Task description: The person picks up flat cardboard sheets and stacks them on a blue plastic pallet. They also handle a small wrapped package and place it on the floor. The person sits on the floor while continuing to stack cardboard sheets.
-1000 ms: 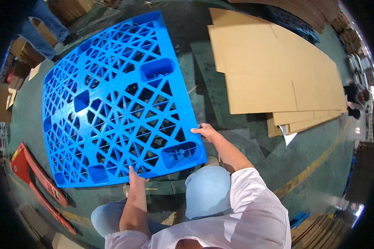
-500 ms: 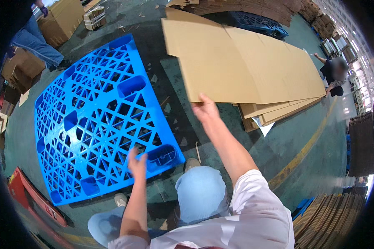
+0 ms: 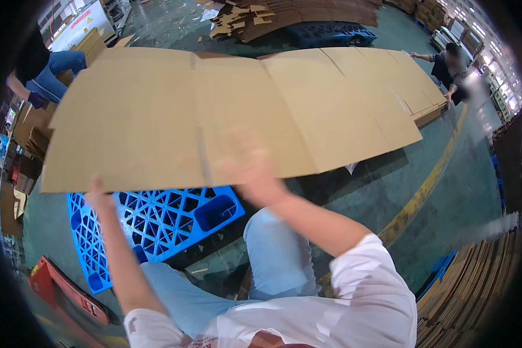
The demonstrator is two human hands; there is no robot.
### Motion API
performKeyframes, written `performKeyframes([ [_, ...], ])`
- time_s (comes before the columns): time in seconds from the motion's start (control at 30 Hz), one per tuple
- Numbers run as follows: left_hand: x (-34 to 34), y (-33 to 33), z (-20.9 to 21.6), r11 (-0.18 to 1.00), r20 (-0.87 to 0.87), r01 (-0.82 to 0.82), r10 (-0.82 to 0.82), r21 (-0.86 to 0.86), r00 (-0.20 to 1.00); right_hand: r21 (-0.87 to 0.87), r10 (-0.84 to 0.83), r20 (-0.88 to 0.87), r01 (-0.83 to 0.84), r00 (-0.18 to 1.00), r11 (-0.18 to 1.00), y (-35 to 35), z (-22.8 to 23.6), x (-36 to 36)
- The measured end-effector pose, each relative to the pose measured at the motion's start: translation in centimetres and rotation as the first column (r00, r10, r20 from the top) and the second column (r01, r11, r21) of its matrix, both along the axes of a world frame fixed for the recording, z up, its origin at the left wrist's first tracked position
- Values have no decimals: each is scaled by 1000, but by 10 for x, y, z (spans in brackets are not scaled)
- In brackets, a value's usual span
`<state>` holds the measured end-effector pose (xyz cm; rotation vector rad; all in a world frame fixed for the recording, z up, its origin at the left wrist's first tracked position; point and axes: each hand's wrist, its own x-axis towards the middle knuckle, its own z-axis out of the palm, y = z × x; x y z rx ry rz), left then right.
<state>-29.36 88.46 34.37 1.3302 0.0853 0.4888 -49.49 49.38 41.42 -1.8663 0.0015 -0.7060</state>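
A large flat sheet of brown cardboard [image 3: 139, 122], creased across its width, stretches over the blue plastic pallet [image 3: 162, 232] and hides most of it. My left hand [image 3: 101, 200] grips the sheet's near edge close to its left corner, thumb on top and fingers out of sight underneath. Over the sheet's near middle is my right hand [image 3: 252, 168], smeared by motion; its fingers cannot be made out. Toward the right, the sheet lies over more stacked cardboard [image 3: 429, 118], where another person [image 3: 449, 66] has their hands at the far end.
A second person [image 3: 46, 69] stands at the far left beside cardboard boxes [image 3: 35, 124]. On the floor at lower left lies a red metal frame [image 3: 69, 290]. Stacked cardboard [image 3: 470, 284] fills the lower right. Another blue pallet [image 3: 330, 36] bears cardboard at the back.
The cardboard sheet has moved left from the stack over the blue pallet. My left hand has gone left and taken its near edge; my right hand has shifted left onto the sheet.
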Motion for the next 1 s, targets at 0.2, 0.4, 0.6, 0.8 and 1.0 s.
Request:
performKeyframes([
  [0.2, -27, 273, 104, 990, -18, -92, 94, 106, 995, 360, -515, -775, 926, 367, 117, -207, -274, -119],
  [0.4, -123, 239, 167, 920, 34, -239, 241, 312, 970, 652, -59, -757, 758, 651, -5, -115, -391, -65],
  [0.6, -141, 213, 84, 95, 144, -155, 115, 983, 983, 800, 495, -597, 513, 631, 311, -43, -358, -18],
  [0.8, -129, 74, -66, -351, -613, 646, 216, 677, 760, 895, 570, -445, 342, 690, 284, 8, -328, 8],
  [1.0, -133, 11, -172, -481, -789, 645, -189, 594, 585, 759, 561, -649, 481, 514, 438, -2, -345, 0],
])
